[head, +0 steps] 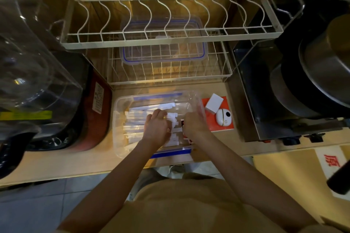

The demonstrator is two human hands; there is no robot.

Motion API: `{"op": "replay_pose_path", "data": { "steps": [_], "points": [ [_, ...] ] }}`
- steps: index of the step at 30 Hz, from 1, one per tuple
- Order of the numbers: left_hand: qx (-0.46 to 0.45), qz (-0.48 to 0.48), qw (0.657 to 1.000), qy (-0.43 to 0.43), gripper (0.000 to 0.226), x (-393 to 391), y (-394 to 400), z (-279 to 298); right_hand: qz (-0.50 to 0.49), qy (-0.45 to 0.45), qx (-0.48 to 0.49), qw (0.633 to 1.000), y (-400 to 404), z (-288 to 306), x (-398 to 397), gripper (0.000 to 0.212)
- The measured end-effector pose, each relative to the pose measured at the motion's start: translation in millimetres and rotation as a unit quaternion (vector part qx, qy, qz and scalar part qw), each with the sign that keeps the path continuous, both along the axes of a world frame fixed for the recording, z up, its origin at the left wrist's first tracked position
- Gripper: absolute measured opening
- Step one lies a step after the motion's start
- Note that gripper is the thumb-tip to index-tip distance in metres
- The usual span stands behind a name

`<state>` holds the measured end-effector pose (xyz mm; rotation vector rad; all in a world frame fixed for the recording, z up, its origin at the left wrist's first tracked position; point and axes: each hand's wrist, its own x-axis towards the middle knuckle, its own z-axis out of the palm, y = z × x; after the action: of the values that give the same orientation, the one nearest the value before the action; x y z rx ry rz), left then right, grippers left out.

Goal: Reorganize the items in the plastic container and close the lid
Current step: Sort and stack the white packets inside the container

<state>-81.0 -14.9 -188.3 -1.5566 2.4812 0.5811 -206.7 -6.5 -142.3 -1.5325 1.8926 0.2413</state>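
Your left hand lay inside the clear plastic container on the counter, fingers curled down onto the white paper-wrapped sticks. Your right hand was just right of it, fingers bent inward at a red and white packet; whether it gripped the packet, I cannot tell. Right of that hand, outside the container, a small white box and a round white gadget sat on a red pad. Beyond both hands, the lid rested in the wire rack.
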Motion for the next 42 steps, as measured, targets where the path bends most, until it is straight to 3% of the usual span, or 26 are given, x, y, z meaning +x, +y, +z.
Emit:
{"op": "replay_pose_path", "data": {
  "steps": [9, 14, 20, 26, 31, 33, 35, 38, 42],
  "points": [
    [0.058, 0.062, 0.993, 0.076, 0.043, 22.4, 10.1, 6.0, 0.027, 0.070, -0.034, 0.997, 0.8, -32.8, 10.4, 0.030],
    [0.038, 0.125, 0.987, 0.088, 0.036, 54.3, 17.7, 14.9, 0.159, 0.098, -0.093, 0.978, -3.2, -27.0, 11.9, 0.032],
    [0.025, 0.160, 0.980, 0.113, 0.026, 69.3, 27.5, 11.6, 0.268, 0.136, -0.078, 0.950, -3.4, -31.9, 16.3, 0.024],
    [0.022, 0.176, 0.979, 0.103, 0.031, 64.8, 28.0, 12.1, 0.272, 0.072, -0.119, 0.952, -6.3, -30.9, 14.0, 0.021],
    [0.028, 0.167, 0.982, 0.089, 0.037, 64.4, 28.3, 14.3, 0.194, -0.117, -0.074, 0.971, -7.6, -30.1, 15.6, 0.024],
    [0.030, 0.169, 0.981, 0.091, 0.034, 64.6, 27.9, 14.4, 0.199, -0.123, -0.055, 0.971, -8.2, -32.4, 14.4, 0.024],
    [0.034, 0.171, 0.980, 0.092, 0.029, 64.3, 27.1, 14.8, 0.210, -0.091, -0.097, 0.969, -11.6, -32.1, 13.1, 0.023],
    [0.047, 0.176, 0.979, 0.088, 0.027, 62.9, 26.6, 15.7, 0.232, -0.018, -0.153, 0.960, -22.1, -28.3, 17.4, 0.035],
    [0.043, 0.200, 0.974, 0.094, 0.026, 62.5, 26.5, 16.3, 0.248, -0.034, -0.058, 0.967, -31.0, -37.4, 36.5, 0.080]
  ]
}}
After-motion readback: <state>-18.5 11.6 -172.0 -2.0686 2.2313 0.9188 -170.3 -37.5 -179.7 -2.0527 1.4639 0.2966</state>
